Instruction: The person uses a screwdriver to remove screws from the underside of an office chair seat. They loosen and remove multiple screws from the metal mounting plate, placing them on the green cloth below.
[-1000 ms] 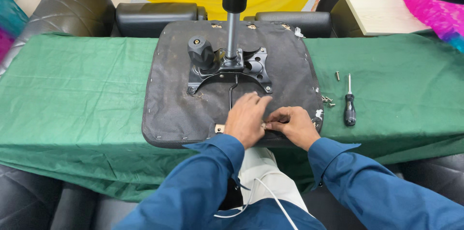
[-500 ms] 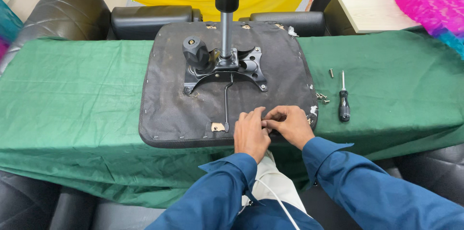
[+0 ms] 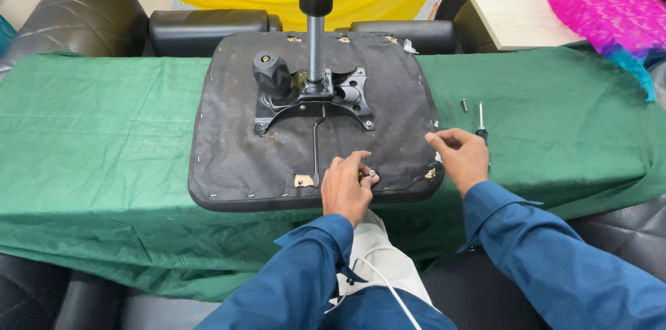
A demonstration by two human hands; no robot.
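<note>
My left hand (image 3: 345, 188) pinches a small screw (image 3: 372, 174) against the upturned chair seat (image 3: 229, 142), at the seat's six o'clock edge. My right hand (image 3: 461, 156), fingers loosely apart, hovers over the screwdriver (image 3: 480, 122) at three o'clock.

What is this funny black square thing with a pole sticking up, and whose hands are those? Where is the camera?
The camera sits on a person's head and looks down, so you see their own two arms in blue sleeves. The black square is an office chair seat lying upside down on a table with a green cloth. The pole and the metal plate bolted to the seat are the parts that let the chair go up and down. The left hand rests on the seat's front edge and pinches a small screw in its fingertips. The right hand hovers by the seat's right edge, next to a screwdriver. One more loose screw lies on the cloth nearby.
</note>
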